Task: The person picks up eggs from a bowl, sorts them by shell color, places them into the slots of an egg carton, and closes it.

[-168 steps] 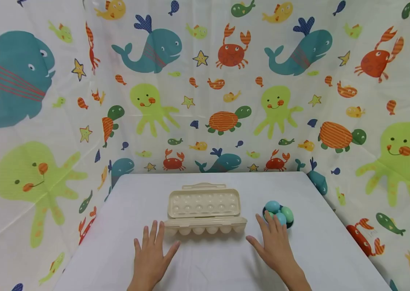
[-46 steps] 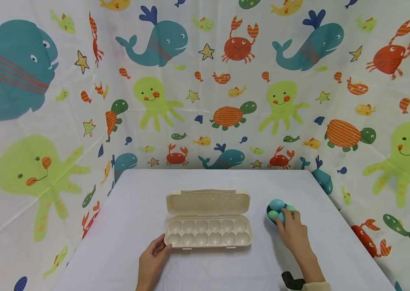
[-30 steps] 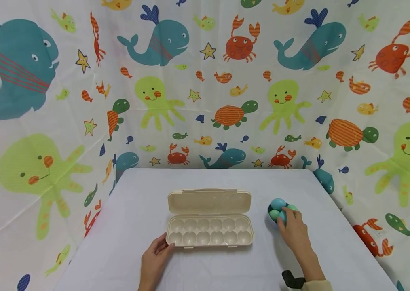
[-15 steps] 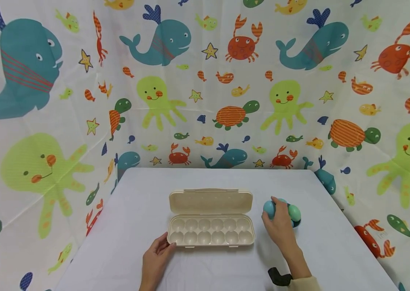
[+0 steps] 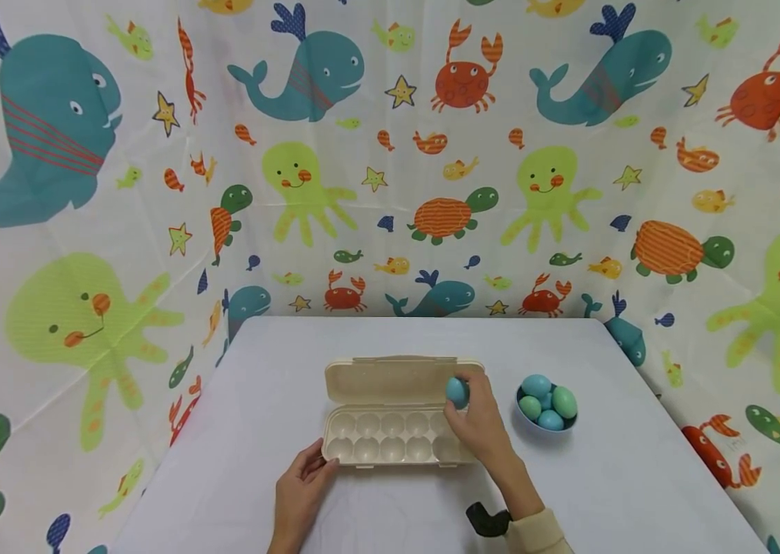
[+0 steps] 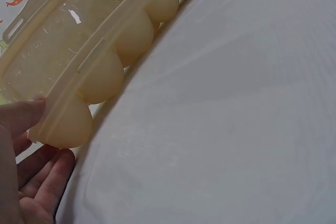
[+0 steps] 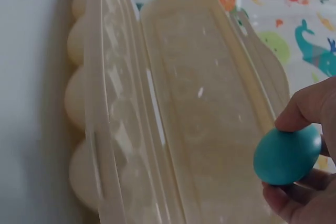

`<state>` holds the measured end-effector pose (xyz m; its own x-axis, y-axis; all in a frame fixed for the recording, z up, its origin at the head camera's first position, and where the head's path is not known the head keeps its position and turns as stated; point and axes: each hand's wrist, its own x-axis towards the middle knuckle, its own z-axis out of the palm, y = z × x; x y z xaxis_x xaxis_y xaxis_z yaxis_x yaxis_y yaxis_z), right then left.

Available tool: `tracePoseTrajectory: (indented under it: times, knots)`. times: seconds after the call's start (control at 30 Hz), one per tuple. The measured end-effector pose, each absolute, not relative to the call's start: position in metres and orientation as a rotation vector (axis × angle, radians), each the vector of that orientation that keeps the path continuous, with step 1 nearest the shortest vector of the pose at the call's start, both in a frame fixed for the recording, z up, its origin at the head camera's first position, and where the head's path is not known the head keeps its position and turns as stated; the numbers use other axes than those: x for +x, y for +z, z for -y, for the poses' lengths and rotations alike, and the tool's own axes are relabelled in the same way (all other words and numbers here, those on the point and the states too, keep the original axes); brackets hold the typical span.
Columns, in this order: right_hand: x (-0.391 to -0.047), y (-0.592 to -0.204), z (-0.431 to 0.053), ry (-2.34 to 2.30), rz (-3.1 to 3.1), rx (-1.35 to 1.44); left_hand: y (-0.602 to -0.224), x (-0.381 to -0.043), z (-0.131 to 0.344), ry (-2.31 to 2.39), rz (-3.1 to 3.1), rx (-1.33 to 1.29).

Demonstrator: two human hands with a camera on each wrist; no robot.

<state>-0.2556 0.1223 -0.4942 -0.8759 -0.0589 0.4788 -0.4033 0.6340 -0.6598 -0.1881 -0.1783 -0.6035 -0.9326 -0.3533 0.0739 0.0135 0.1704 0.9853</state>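
A cream egg carton (image 5: 390, 450) lies open in the middle of the table, its lid (image 5: 390, 382) tilted back; the cups that show hold nothing. With thumb above and fingers below, my left hand (image 5: 300, 492) grips the carton's left front corner, as the left wrist view also shows. My right hand (image 5: 483, 423) pinches a blue egg (image 7: 287, 156) between thumb and fingers, over the right end of the carton. That hand hides the rightmost cups. To the right stands a small dark blue bowl (image 5: 546, 428) with several blue and green eggs.
A white cloth covers the table (image 5: 279, 362). Patterned curtains (image 5: 431, 154) with sea animals rise behind it and at both sides. A black strap piece (image 5: 488, 520) sits at my right wrist, by a beige sleeve (image 5: 535, 532).
My right hand has taken a blue egg out of the bowl and carried it left over the carton. Earlier, the carton was turned and my left hand took hold of its corner.
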Motion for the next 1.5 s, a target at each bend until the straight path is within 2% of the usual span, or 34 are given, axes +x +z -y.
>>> tracePoseTrajectory:
  times: [0.37,0.7,1.0,1.5]
  knots:
    - [-0.262,-0.495,-0.054,1.200,2.463,0.655,-0.598,-0.185,0.177,-1.845,2.110,0.291]
    - [-0.265,-0.521,-0.003,1.109,2.456,0.810,-0.598,-0.186,0.176,-1.829,2.142,0.307]
    - [-0.266,-0.544,0.029,1.158,2.449,0.775,-0.598,-0.186,0.176,-1.827,2.168,0.359]
    - [-0.265,-0.564,0.043,1.048,2.490,0.716,-0.574,-0.176,0.170,-1.829,2.134,0.299]
